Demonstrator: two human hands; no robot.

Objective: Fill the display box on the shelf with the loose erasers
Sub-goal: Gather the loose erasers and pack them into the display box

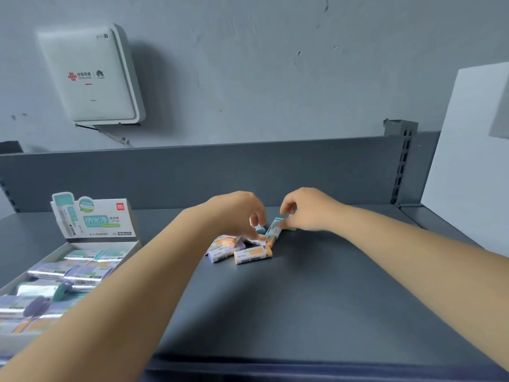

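A: Now, both bare arms are stretched out over the dark grey shelf (303,299), and a small heap of loose erasers (242,248) is seen at the middle of it, well apart from the display box (55,268) at the left.

B: And the left hand (237,213)?

A: Its fingers are curled down onto the far side of the heap; a teal-ended eraser (259,230) appears to be pinched at the fingertips, though the grip is partly hidden by the knuckles.

B: The right hand (305,209), then?

A: Curled as well. A teal-and-white eraser (274,227) is pinched between its thumb and fingertips, tilted, with its lower end just beside the heap. Another teal edge is glimpsed under the palm, but what it is cannot be told.

B: What is left lying loose?

A: An orange-sleeved eraser (252,255) is seen nearest the camera, barcode side up, with a purple-sleeved eraser (220,255) touching it on the left. More orange and purple ones are piled behind, partly covered by the left hand.

B: The box itself?

A: It is set flat on the shelf, its printed lid flap (96,216) stood upright at the back. Rows of wrapped erasers are already laid inside, blurred near the lower edge.

B: Anything behind?

A: A white wall-mounted router unit (93,75) is fixed on the grey wall, above the shelf's back panel (192,175).
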